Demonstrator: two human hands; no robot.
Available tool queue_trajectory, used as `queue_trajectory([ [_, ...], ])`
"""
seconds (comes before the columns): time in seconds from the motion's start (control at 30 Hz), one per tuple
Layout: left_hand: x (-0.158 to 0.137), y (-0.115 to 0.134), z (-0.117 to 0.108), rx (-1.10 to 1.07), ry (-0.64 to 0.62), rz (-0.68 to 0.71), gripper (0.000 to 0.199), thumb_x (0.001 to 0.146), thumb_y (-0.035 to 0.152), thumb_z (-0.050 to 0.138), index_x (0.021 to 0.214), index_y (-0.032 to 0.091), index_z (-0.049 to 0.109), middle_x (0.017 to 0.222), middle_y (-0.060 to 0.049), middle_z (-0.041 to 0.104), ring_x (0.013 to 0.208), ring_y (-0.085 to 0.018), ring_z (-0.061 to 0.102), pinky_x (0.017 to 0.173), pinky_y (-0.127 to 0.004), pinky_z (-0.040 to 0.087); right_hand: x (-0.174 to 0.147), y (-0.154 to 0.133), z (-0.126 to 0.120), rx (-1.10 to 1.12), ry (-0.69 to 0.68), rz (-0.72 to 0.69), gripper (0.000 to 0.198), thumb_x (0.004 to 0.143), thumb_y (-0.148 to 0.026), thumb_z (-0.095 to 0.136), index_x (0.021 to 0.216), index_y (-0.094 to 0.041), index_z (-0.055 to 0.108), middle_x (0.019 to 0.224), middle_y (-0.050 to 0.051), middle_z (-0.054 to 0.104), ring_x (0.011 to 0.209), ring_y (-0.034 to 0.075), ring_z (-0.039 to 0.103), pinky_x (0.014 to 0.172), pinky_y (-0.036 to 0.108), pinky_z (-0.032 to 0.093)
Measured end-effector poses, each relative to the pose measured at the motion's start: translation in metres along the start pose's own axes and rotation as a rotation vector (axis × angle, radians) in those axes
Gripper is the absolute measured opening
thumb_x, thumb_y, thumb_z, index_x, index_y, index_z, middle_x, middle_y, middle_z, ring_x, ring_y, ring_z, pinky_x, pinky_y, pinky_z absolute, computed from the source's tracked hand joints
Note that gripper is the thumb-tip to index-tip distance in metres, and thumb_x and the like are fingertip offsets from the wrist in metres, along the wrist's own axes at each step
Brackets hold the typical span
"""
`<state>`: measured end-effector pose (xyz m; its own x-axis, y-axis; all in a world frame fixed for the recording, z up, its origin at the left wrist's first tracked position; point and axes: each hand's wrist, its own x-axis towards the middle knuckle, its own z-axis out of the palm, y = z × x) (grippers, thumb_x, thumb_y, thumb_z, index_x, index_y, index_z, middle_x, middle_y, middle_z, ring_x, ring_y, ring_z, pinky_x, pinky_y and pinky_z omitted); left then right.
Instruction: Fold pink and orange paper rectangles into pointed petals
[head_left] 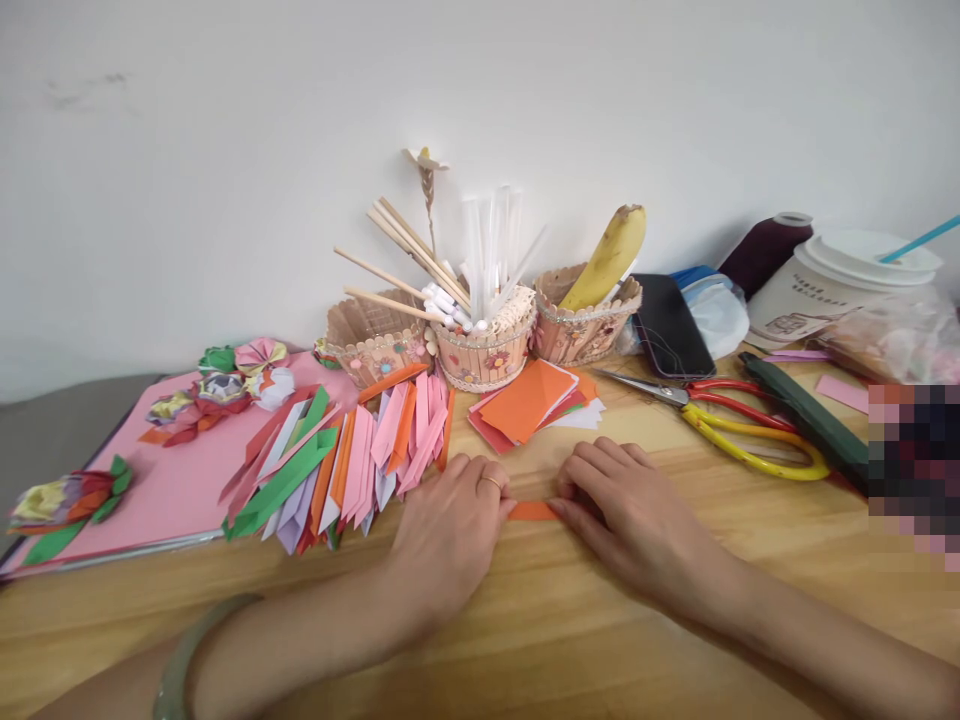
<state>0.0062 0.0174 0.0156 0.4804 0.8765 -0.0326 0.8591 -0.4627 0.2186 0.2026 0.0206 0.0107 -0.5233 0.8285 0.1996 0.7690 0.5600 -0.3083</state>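
Observation:
A narrow folded strip of orange paper lies low over the table between my hands. My left hand, with a ring on one finger, pinches its left end. At the right end, my right hand holds it with thumb and curled fingers. Both ends of the strip are hidden under the fingers. Just beyond my hands rests a loose stack of paper pieces, orange on top with red, green and white beneath. Left of my left hand is a pile of folded paper strips in pink, orange, green, lilac and white.
Three decorated baskets stand by the wall: one at left, one with sticks and tubes, one with a banana. Scissors, a phone and a lidded cup are at right. Paper flowers lie on a pink sheet.

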Motion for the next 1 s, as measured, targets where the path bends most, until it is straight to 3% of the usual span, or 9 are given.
queue_trajectory([
  [0.3, -0.002, 0.000, 0.002, 0.098, 0.015, 0.050, 0.014, 0.087, 0.005, 0.043, 0.083, 0.017, 0.047, 0.084, -0.004, 0.054, 0.077, -0.022, 0.053, 0.063, -0.034, 0.045, -0.006, 0.014, -0.006, 0.030, -0.050, 0.011, 0.016, 0.091, -0.019, 0.041, 0.077, -0.020, 0.047, 0.081, 0.006, 0.056, 0.076, 0.021, 0.048, 0.070, 0.037, 0.037],
  [0.57, -0.009, -0.003, 0.004, 0.110, 0.049, 0.067, 0.023, 0.079, -0.003, 0.034, 0.082, 0.017, 0.045, 0.082, -0.005, 0.053, 0.073, -0.021, 0.049, 0.062, -0.034, 0.045, -0.007, 0.015, -0.005, -0.048, -0.018, -0.095, 0.017, 0.094, -0.019, 0.038, 0.081, -0.020, 0.049, 0.082, 0.004, 0.056, 0.077, 0.020, 0.048, 0.078, 0.040, 0.037],
  [0.77, -0.015, -0.006, 0.010, 0.065, 0.130, 0.084, 0.027, 0.080, -0.003, 0.026, 0.084, 0.017, 0.043, 0.084, -0.007, 0.052, 0.075, -0.022, 0.049, 0.064, -0.037, 0.048, -0.010, 0.014, -0.007, -0.102, -0.068, -0.195, 0.024, 0.097, -0.016, 0.029, 0.095, -0.020, 0.052, 0.092, 0.006, 0.056, 0.087, 0.020, 0.048, 0.092, 0.046, 0.033],
  [1.0, -0.022, -0.013, 0.015, -0.023, 0.219, 0.139, 0.030, 0.067, -0.003, 0.028, 0.086, 0.019, 0.037, 0.085, -0.007, 0.048, 0.075, -0.021, 0.048, 0.064, -0.037, 0.048, -0.009, 0.016, -0.004, -0.080, -0.042, -0.172, 0.020, 0.098, -0.019, 0.034, 0.090, -0.018, 0.053, 0.090, 0.004, 0.056, 0.085, 0.019, 0.049, 0.097, 0.047, 0.030],
])
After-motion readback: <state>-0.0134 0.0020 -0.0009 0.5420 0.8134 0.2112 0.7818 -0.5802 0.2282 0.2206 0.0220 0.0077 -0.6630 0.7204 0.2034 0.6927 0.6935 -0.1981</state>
